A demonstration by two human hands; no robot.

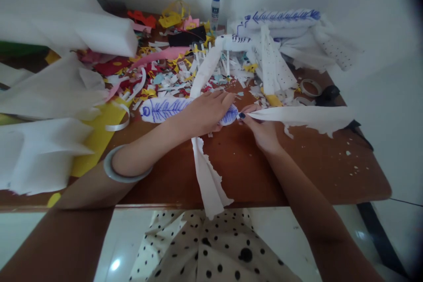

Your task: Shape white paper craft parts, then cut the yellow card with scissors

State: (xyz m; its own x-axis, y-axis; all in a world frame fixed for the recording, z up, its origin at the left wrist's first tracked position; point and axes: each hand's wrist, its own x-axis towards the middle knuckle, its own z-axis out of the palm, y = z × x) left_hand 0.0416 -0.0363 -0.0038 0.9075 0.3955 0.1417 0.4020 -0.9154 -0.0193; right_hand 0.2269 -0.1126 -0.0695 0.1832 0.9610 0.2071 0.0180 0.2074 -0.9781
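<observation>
At frame centre, the left hand presses flat, fingers released, on a blue-inked paper feather; the right hand pinches a torn white strip stretching right.

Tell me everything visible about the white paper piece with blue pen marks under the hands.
The paper piece with blue pen marks is a long, rounded white shape, apparently paper, lying flat on the brown table. Blue ink outlines it, with a feather-like line pattern along it and a small circle near its left end. The left hand presses on its right part, and the right hand pinches near its right tip, where a torn white strip extends rightward.
</observation>
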